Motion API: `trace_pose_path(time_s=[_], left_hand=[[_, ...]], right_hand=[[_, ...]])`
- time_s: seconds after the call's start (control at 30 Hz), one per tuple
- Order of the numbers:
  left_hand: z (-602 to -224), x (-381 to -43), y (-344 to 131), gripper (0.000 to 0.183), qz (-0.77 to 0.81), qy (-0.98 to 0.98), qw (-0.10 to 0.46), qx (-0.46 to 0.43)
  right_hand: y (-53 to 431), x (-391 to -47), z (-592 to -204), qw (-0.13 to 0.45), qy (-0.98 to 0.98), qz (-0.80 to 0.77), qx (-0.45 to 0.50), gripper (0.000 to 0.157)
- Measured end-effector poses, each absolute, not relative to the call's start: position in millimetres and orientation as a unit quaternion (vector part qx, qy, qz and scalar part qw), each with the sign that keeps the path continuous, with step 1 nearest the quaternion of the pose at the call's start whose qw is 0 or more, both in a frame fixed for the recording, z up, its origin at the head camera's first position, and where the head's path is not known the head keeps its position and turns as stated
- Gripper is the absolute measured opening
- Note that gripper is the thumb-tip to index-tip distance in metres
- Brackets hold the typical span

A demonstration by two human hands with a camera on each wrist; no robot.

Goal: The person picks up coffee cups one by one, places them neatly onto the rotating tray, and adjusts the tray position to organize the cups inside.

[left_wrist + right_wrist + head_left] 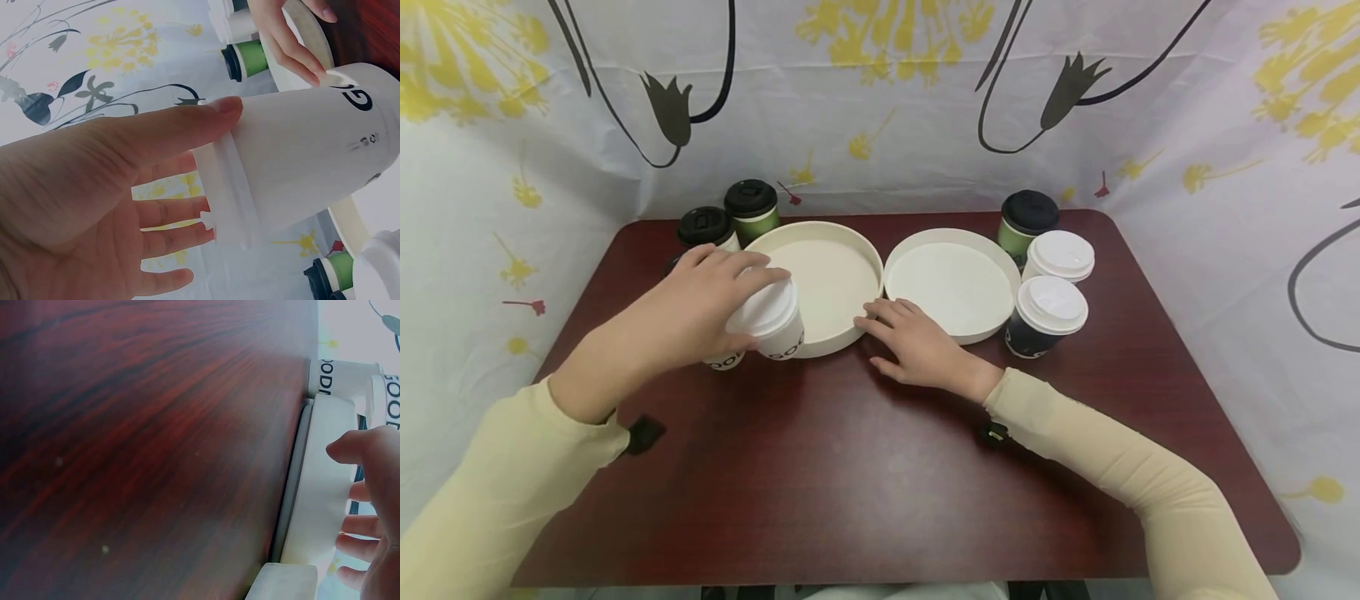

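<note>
My left hand (pixel 677 317) grips a white paper cup (pixel 784 337) by its white lid, thumb on one side and fingers on the other. The cup is held up beside the left end of a cream round tray (pixel 827 275); its dark lettering also shows in the left wrist view. My right hand (pixel 921 346) lies with fingers spread at the tray's right front rim, holding nothing. In the right wrist view, that hand (pixel 378 506) is beside the tray's pale side wall (pixel 322 481). Partly hidden below my left hand is another lettered white cup (pixel 725 362).
A second, whiter round tray (pixel 955 283) adjoins the first. At the back left stand a black-lidded green cup (pixel 752 212) and another black-lidded cup (pixel 706 225). On the right are a black-lidded green cup (pixel 1028 218), a white-lidded cup (pixel 1062 254) and a dark cup (pixel 1033 335) with white lid.
</note>
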State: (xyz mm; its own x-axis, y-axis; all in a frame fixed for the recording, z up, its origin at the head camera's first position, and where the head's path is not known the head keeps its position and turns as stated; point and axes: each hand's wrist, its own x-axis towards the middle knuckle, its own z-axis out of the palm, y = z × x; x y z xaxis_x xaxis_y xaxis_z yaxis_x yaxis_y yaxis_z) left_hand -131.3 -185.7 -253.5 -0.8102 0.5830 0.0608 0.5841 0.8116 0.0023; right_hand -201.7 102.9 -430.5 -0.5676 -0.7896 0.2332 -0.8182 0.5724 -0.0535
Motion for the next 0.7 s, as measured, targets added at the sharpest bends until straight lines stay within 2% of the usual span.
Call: trace_pose_path(time_s=[0.7], left_hand=[[-270.4,-185.7,-165.7,0.072,-0.013,-0.954,-0.026,-0.299]], right_hand=[[103.2,-202.0,-429.2,0.082,-0.882,0.072,0.458,0.062]])
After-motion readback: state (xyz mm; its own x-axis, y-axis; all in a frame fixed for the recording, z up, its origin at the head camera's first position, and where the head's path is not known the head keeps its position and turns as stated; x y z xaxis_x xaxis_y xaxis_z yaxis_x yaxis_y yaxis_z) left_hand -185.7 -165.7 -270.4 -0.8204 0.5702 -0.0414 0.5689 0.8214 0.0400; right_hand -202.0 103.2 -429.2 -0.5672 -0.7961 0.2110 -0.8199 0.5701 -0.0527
